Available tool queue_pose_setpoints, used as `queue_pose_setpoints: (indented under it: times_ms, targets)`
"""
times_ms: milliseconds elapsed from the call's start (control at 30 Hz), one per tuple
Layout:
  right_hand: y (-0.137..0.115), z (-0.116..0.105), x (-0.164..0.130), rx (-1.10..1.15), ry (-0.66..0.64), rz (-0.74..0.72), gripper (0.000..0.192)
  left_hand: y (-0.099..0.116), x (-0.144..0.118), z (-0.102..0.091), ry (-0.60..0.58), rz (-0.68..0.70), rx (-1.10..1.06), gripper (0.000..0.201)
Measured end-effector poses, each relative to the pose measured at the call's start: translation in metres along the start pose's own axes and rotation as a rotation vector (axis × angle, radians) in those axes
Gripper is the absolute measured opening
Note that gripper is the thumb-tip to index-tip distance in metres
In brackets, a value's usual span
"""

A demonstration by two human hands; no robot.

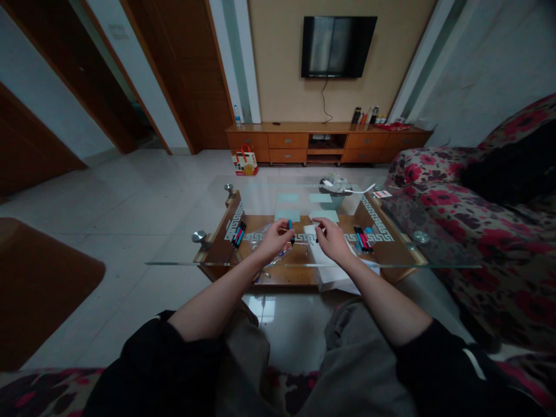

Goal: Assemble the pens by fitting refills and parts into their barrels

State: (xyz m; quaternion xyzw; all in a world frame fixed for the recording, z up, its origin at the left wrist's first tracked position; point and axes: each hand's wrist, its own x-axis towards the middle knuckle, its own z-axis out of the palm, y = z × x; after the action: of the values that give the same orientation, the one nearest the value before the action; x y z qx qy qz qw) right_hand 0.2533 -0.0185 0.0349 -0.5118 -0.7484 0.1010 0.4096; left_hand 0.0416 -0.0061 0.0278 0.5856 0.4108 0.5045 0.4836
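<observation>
Pinching a blue pen (290,226) upright, left hand (273,240) sits just left of right hand (332,238), whose fingers curl over white paper (334,272), grip unclear

The room is dim and a bit grainy. Soft light shines off the floor (143,191) at 10 o'clock and the glass table (269,197). Walls bend at the edges. The TV (338,46) at 12 o'clock shows pale glare.

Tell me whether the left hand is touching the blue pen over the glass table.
Touching. The head view shows the left hand with its fingers closed around the slim blue pen.
</observation>
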Motion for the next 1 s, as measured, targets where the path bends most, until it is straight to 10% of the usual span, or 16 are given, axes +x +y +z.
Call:
queue_pose_setpoints:
  times_ms: [600,1000]
  targets:
    - [0.02,0.012,-0.009,-0.117,-0.426,0.034,0.032,-0.009,0.004,-0.008,0.103,-0.027,-0.049,0.05]
    - [0.019,0.012,-0.008,-0.188,-0.475,0.068,0.033,-0.006,0.002,-0.008,0.015,0.027,0.065,0.037]
